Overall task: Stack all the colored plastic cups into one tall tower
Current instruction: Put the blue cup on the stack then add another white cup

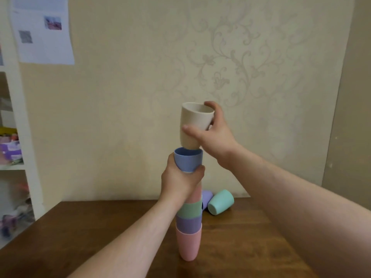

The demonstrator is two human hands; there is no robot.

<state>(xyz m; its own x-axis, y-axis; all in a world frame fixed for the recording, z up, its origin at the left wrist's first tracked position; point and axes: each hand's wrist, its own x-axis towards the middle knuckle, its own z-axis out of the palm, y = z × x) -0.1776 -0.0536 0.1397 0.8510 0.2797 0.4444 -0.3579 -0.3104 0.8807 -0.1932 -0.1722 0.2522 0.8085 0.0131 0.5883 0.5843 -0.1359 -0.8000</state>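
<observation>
A tower of nested cups stands on the wooden table: a pink cup at the bottom, then purple, green and pink bands, with a blue cup on top. My left hand is wrapped around the tower just under the blue cup. My right hand holds a beige cup upright, its base just above the blue cup's mouth. A teal cup and a lilac cup lie on their sides behind the tower.
A patterned wall runs close behind the table. A white shelf unit with cluttered items stands at the left, with a paper sheet pinned above it.
</observation>
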